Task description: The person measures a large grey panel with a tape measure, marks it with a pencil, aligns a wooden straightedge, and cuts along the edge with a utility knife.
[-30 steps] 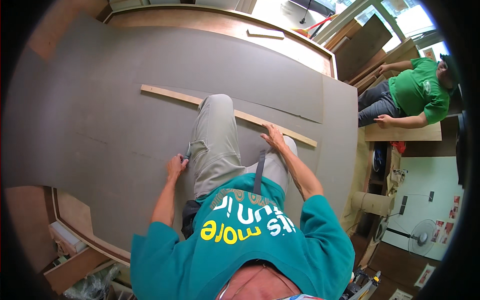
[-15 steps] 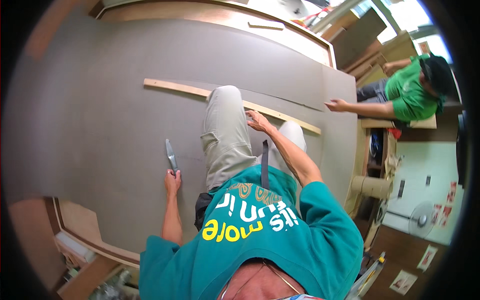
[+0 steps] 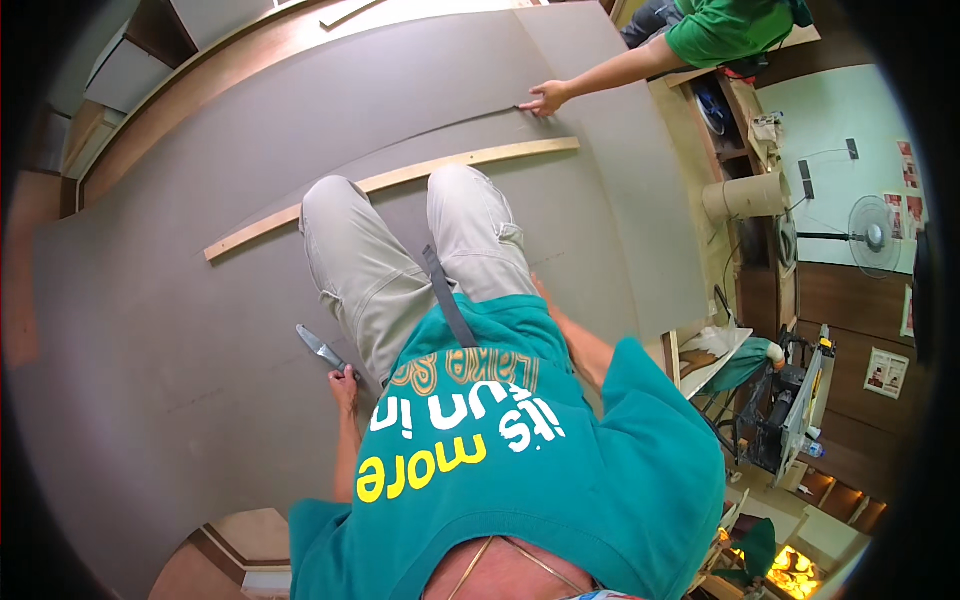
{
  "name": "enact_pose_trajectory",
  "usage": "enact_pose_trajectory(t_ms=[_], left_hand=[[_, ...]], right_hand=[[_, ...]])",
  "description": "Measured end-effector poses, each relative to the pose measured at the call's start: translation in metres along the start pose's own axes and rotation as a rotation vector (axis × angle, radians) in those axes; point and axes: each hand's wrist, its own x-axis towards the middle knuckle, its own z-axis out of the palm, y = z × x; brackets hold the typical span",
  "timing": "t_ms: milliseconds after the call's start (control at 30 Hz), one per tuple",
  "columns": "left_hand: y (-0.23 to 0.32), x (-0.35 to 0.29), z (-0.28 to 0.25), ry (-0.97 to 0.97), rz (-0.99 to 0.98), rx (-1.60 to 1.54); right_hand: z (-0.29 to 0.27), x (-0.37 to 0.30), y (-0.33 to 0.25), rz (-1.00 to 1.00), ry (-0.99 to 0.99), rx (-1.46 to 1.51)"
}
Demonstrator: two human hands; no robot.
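My left hand (image 3: 343, 386) is closed round the handle of a grey knife (image 3: 318, 345), low over a large grey sheet (image 3: 230, 350). The blade end points away to the far left. My right hand (image 3: 540, 287) is down beside my right thigh, its fingers hidden behind the leg. A long pale wooden strip (image 3: 500, 154) lies on the sheet, with my knees over it. Beyond the strip a thin dark line, like a cut, runs across the sheet. At its right end a co-worker's hand (image 3: 546, 97) touches the sheet.
The co-worker in a green shirt (image 3: 725, 35) is at the far right. A cardboard tube (image 3: 745, 195) and a standing fan (image 3: 872, 236) are off to the right. Wooden framing (image 3: 140, 135) edges the sheet at the far left.
My view has turned and shifted to the right. My right hand has left the wooden strip and dropped beside my thigh. The co-worker's hand has reached onto the dark line.
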Motion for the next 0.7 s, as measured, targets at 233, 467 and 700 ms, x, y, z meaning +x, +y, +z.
enact_pose_trajectory(t_ms=[233,467,700], left_hand=[[0.025,-0.004,-0.017,-0.139,-0.199,-0.026],[0.007,-0.014,-0.022,0.325,-0.079,0.211],[0.168,0.028,-0.041,0.451,0.174,-0.015]], right_hand=[[0.038,0.003,0.033,0.051,0.137,0.016],[-0.016,0.01,0.063,0.489,0.221,0.735],[-0.049,-0.025,0.022,0.607,0.031,0.908]])
